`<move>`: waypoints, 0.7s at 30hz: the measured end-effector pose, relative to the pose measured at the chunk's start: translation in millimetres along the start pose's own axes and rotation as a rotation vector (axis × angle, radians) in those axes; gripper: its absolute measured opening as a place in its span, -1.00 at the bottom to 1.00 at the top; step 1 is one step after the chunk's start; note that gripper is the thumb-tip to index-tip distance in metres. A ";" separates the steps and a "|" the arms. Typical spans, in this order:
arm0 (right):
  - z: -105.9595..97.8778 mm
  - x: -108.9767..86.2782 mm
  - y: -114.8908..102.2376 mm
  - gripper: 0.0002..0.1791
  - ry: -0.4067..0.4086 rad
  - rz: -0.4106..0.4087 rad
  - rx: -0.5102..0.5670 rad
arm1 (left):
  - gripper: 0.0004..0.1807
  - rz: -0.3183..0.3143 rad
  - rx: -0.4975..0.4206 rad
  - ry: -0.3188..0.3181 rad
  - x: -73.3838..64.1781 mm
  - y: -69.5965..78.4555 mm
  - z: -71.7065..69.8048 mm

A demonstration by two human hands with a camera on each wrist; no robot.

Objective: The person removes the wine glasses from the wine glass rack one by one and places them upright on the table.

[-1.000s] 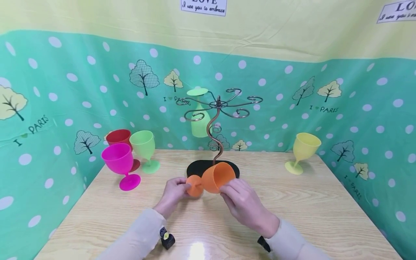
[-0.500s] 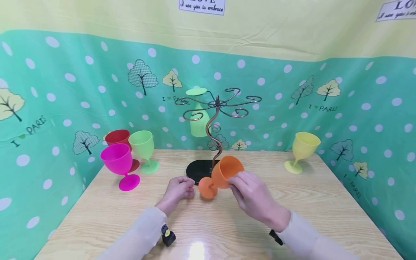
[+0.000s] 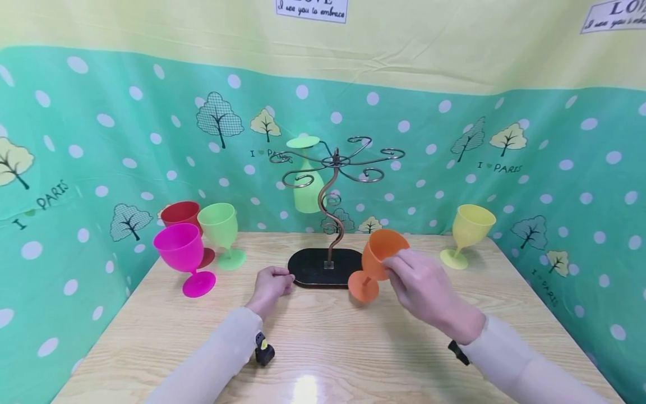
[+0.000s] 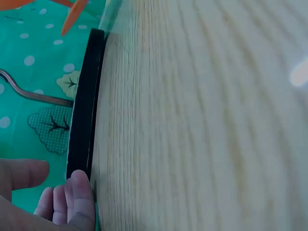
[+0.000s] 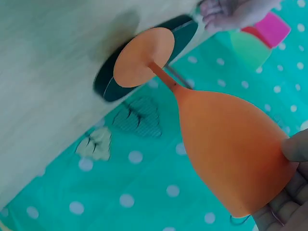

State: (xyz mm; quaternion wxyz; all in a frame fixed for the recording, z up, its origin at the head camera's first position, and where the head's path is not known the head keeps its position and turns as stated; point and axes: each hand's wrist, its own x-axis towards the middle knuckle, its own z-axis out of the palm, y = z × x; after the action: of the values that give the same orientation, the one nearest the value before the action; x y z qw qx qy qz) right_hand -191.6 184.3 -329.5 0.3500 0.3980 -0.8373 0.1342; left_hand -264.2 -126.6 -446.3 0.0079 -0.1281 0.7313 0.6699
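My right hand [image 3: 429, 289] pinches the rim of an orange plastic goblet [image 3: 379, 257], thumb on one side of the bowl and fingers on the other. The goblet leans, its round foot [image 5: 144, 57] pointing down and to the left, in front of the right end of a black oval base [image 3: 318, 269]. From that base rises a wavy copper-coloured goblet rack [image 3: 335, 210] with curled arms. At the base's left end, my left hand [image 3: 270, 289] touches the edge with a fingertip; its thumb [image 4: 29, 173] stands apart from the fingers. A green goblet [image 3: 308, 191] hangs upside down on the rack.
Standing at the left are a magenta goblet [image 3: 180, 249], a red goblet [image 3: 180, 214] and another green goblet [image 3: 220, 227]. A yellow goblet [image 3: 470, 227] stands at the far right. Patterned cloth [image 3: 414, 191] encloses the back and sides of the wooden table [image 3: 323, 348].
The left hand has let go of the orange goblet's foot and now touches the rack's base. My right hand has carried the goblet to the right, and its bowl has tipped more upright.
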 end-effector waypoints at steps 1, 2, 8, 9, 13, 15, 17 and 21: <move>-2.0 0.4 4.2 -0.86 0.007 0.002 -0.006 | -0.73 -0.005 0.002 0.003 2.0 0.4 -0.2; -3.6 0.6 8.5 -0.87 0.015 0.003 -0.014 | -0.71 -0.008 0.003 0.008 3.7 1.1 -0.1; -9.6 1.1 35.1 -0.85 0.057 0.023 -0.053 | -0.67 -0.040 0.047 0.035 11.4 3.2 0.7; -10.1 1.4 39.5 -0.83 0.060 0.026 -0.059 | -0.67 -0.045 0.053 0.040 12.5 3.4 1.1; -12.1 1.8 55.7 -0.84 0.047 0.051 -0.095 | -0.65 -0.044 0.071 0.062 17.0 3.1 3.8; -12.8 1.9 63.7 -0.84 0.036 0.062 -0.109 | -0.65 -0.043 0.089 0.074 19.1 2.5 5.4; -13.2 1.7 71.9 -0.85 0.032 0.073 -0.123 | -0.66 -0.038 0.106 0.083 20.9 1.8 7.0; -12.6 2.1 88.2 -0.86 0.033 0.091 -0.160 | -0.66 -0.024 0.131 0.097 23.0 1.2 9.4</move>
State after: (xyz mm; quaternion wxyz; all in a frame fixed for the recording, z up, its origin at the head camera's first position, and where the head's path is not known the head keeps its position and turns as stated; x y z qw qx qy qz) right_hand -253.6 246.5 -314.2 0.3878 0.3282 -0.8567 0.0890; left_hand -288.2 -121.4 -450.4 -0.0109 -0.1683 0.7713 0.6137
